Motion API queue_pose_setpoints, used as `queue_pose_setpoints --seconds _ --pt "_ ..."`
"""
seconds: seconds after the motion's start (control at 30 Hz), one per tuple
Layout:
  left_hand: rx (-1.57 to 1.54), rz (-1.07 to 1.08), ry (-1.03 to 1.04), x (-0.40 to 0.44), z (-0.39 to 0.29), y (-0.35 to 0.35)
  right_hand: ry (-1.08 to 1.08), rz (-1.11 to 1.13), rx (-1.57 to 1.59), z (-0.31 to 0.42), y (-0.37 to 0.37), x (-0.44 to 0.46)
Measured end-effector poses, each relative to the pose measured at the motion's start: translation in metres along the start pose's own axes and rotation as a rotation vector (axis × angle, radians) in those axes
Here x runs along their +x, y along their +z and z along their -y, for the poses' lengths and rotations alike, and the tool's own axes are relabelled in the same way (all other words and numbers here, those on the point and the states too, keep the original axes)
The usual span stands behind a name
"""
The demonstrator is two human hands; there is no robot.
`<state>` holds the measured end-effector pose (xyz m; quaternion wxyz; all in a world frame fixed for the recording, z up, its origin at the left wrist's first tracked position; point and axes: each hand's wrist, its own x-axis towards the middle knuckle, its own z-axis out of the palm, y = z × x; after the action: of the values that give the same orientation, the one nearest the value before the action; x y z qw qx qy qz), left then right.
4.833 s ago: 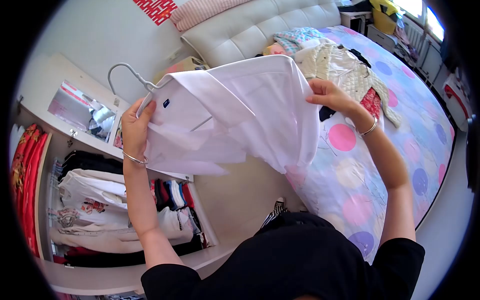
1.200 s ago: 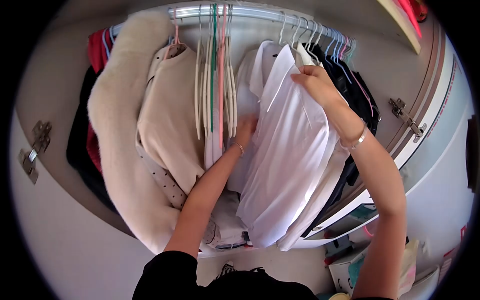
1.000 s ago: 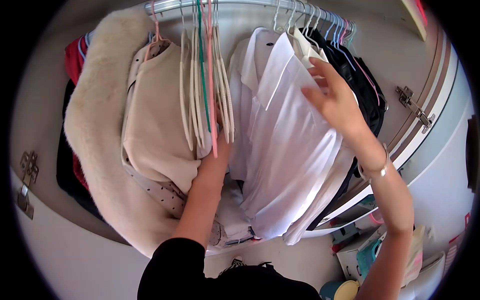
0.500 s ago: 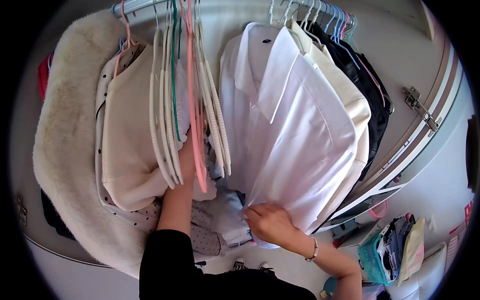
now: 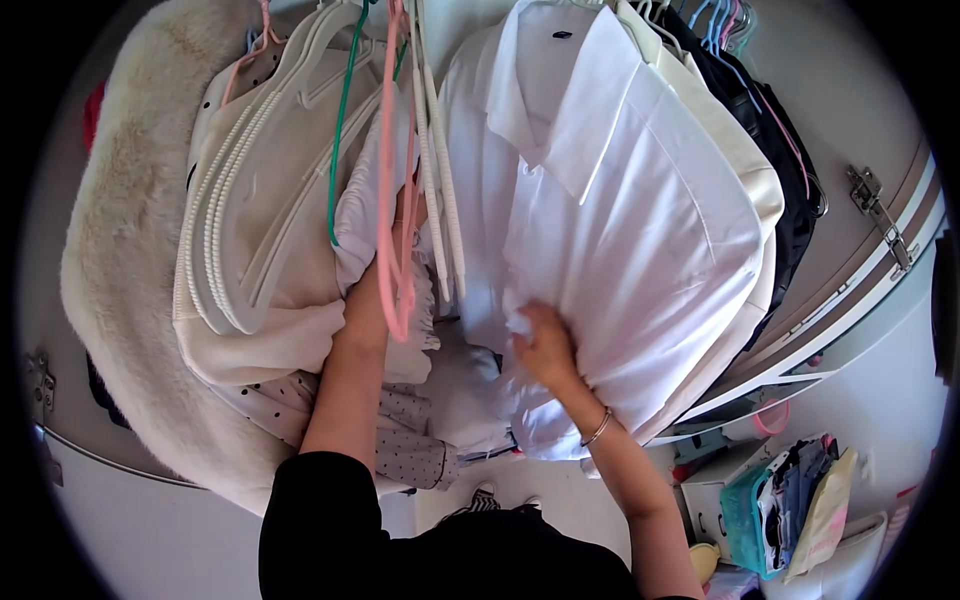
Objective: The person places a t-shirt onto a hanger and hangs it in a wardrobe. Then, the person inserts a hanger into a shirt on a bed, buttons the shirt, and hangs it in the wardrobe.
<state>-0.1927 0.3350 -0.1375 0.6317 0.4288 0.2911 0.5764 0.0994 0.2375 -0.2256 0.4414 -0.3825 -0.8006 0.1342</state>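
Observation:
A white collared shirt (image 5: pixel 640 250) hangs in the wardrobe, right of centre. My right hand (image 5: pixel 545 345) is closed on its front edge, about halfway down. My left arm reaches in behind bare hangers; my left hand (image 5: pixel 408 205) is mostly hidden by a pink hanger (image 5: pixel 388 200) and its fingers cannot be made out. Several white hangers (image 5: pixel 225 230) fan out on the left, beside a green hanger (image 5: pixel 340 140). A beige top (image 5: pixel 265 350) hangs behind them.
A cream fur coat (image 5: pixel 140 220) hangs at the far left. Black clothes (image 5: pixel 790 190) hang on the right, near a door hinge (image 5: pixel 880 215). A teal basket (image 5: pixel 745 515) of folded clothes stands at the lower right, by a pink-rimmed bucket (image 5: pixel 770 417).
The view has shifted from the room to the wardrobe, where the white shirt now hangs. My right hand has dropped from its shoulder to its front. The white hangers have swung left.

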Motion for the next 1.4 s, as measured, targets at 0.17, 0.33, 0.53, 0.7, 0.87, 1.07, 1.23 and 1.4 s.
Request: queue_pose_setpoints --seconds 0.17,0.33,0.53,0.7,0.87,1.07,1.23,1.4 --pt "-0.072 0.031 -0.035 0.014 -0.003 -0.009 0.100 0.004 -0.128 -0.002 -0.006 0.016" --pt "-0.102 -0.015 -0.116 0.059 0.019 -0.037 0.015 0.149 0.339 0.045 0.060 0.050" --pt "0.642 -0.432 0.107 0.083 0.052 -0.101 0.397 0.071 0.299 -0.002 0.110 0.126" --pt "0.662 -0.805 0.392 0.067 0.045 -0.108 0.639 0.030 0.039 -0.045 0.045 0.130" --pt "1.343 -0.884 0.689 0.055 0.054 -0.081 0.531 0.032 -0.192 -0.058 0.058 0.118" --pt "1.352 -1.040 0.573 0.035 0.046 -0.077 0.405 0.033 0.039 -0.081 0.061 0.113" --pt "1.914 -0.234 0.074 0.004 0.103 -0.031 0.421 -0.034 -0.050 -0.091 0.046 0.114" --pt "1.753 -0.352 -0.005 0.007 0.164 -0.037 0.483 0.061 -0.022 -0.103 0.057 0.114"
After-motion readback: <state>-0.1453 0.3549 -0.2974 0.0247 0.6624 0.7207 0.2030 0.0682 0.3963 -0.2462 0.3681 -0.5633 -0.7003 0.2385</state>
